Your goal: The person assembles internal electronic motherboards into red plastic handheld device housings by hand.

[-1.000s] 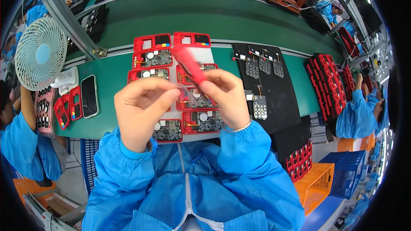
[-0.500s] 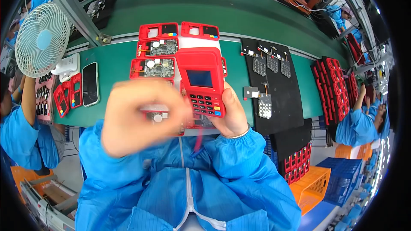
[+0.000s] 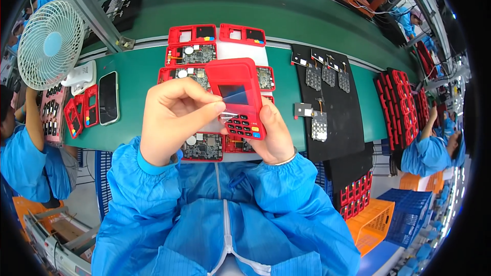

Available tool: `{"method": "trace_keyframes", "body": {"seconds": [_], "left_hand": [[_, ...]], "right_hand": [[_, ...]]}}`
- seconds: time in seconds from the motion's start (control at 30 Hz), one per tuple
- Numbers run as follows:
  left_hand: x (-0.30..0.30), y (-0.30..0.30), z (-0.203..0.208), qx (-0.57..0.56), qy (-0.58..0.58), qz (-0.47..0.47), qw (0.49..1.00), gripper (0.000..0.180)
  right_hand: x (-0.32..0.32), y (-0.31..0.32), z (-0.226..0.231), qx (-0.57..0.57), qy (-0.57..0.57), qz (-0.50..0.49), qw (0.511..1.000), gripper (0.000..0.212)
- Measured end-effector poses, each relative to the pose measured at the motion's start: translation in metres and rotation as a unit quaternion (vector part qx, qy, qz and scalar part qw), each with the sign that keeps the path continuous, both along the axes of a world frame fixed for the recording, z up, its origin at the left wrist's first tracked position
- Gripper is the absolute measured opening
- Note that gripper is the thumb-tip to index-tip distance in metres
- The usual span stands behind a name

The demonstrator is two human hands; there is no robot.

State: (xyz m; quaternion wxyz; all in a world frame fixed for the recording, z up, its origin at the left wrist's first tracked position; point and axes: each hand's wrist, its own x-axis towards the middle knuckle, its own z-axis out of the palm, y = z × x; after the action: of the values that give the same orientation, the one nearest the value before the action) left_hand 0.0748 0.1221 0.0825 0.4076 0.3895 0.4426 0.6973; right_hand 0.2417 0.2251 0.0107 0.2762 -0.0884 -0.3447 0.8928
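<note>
A red card payment terminal [image 3: 235,70] with a dark screen and black keys is held upright in my right hand [image 3: 277,135], thumb along its right edge. My left hand [image 3: 171,115] pinches thumb and forefinger at the terminal's left side. Between them is a thin clear film [image 3: 236,106], glinting across the lower screen and upper keys; how much of it still touches the terminal I cannot tell. Below and behind lie open red housings with circuit boards [image 3: 201,148] on a white sheet, partly hidden by my hands.
On the right, a black mat [image 3: 335,117] carries several keypad boards [image 3: 319,125]. Stacked red housings [image 3: 396,105] stand beyond it. A phone [image 3: 108,98], loose red frames [image 3: 91,105] and a fan [image 3: 51,46] are at left. An orange crate [image 3: 371,220] sits low at right.
My left hand, blurred before, is now steady, its fingertips pinched beside the screen with clear film showing. The terminal has shifted slightly left and tilted. A blurred red strip below it is gone from view.
</note>
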Motion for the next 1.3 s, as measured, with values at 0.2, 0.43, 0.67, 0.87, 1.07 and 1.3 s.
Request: {"method": "trace_keyframes", "body": {"seconds": [0.2, 0.43, 0.67, 0.87, 1.07, 1.3], "left_hand": [[-0.009, 0.002, -0.01, -0.007, 0.035, 0.019, 0.999, 0.007], [-0.009, 0.005, -0.01, -0.016, 0.032, 0.02, 0.999, 0.008], [-0.004, 0.013, -0.012, -0.04, 0.064, 0.052, 0.996, 0.012], [-0.013, 0.014, -0.016, -0.043, -0.007, 0.023, 0.999, 0.055], [-0.03, -0.01, -0.029, -0.054, -0.077, 0.106, 0.99, 0.04], [-0.017, -0.03, -0.027, -0.067, 0.03, 0.041, 0.996, 0.043]], "right_hand": [[-0.001, 0.0, 0.0, -0.005, 0.0, 0.01, 1.0, 0.044], [0.0, 0.001, -0.004, 0.005, 0.004, 0.019, 1.0, 0.043], [0.0, 0.001, 0.001, -0.006, -0.008, 0.002, 1.0, 0.041], [0.001, 0.001, 0.012, 0.011, -0.021, -0.002, 1.0, 0.04], [-0.014, 0.064, 0.061, 0.538, -0.198, -0.119, 0.811, 0.041], [-0.045, 0.163, 0.011, 0.738, -0.335, -0.019, 0.586, 0.028]]}}
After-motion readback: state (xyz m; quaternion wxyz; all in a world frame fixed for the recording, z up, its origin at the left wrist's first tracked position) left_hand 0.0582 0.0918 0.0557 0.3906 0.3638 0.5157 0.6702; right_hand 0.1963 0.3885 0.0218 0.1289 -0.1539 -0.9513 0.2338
